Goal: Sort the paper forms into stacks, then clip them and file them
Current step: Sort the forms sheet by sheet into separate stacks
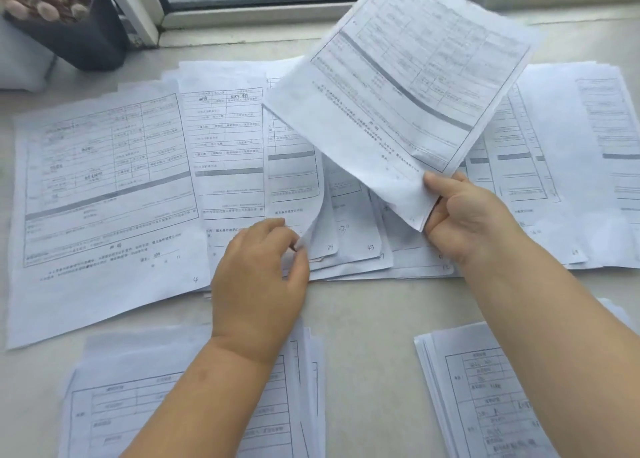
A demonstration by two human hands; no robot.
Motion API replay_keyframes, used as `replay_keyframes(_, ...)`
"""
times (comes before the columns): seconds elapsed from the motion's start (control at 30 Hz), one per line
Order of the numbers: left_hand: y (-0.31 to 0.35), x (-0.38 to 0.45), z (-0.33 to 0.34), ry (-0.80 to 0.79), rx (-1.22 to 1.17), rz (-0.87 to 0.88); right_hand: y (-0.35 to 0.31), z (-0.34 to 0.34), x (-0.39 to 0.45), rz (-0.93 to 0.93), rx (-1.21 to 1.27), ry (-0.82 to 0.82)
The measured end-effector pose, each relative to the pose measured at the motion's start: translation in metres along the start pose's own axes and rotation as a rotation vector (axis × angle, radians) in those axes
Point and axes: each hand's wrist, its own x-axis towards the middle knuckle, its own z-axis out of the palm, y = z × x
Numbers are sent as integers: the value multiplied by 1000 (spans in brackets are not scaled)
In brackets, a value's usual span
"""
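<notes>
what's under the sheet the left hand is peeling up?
Under the curled white form sheet pinched by the left hand: more fanned white forms with handwritten corner numbers. Lower layers are covered.

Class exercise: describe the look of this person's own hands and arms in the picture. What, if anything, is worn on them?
Both the left hand and the right hand are bare: no gloves, rings, watch or bracelet show. The forearms are uncovered down to the picture's edge; no sleeve shows.
</notes>
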Motion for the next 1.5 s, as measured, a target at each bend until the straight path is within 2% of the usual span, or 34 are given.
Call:
replay_keyframes(0.17, 7, 1, 0, 132, -146, -196, -2, 1, -1, -3, 43, 20)
replay_keyframes(0.3, 12, 1, 5, 91, -77, -81, -3, 1, -1, 6, 53, 9)
replay_keyframes(0.4, 13, 0, 11, -2, 13, -13, -3, 1, -1, 6, 63, 7)
replay_keyframes(0.73, 10, 2, 10, -14, -38, -27, -2, -1, 1, 11, 78, 1)
replay_keyframes(0.9, 16, 8, 3, 21, -259, -209, -2, -2, 2, 14, 67, -25)
replay_keyframes(1.13, 18, 7, 1, 39, -278, -271, -2, -1, 1, 9, 69, -30)
replay_keyframes(1.27, 16, 7, 2, 150, -345, -367, -1, -1, 1, 11, 69, -28)
replay_keyframes(1.33, 14, 5, 3, 219, -366, -329, -1, -1, 1, 10, 72, -25)
replay_keyframes(1.5, 8, 1, 3, 249, -145, 5, -1, -1, 0, 1, 76, -29)
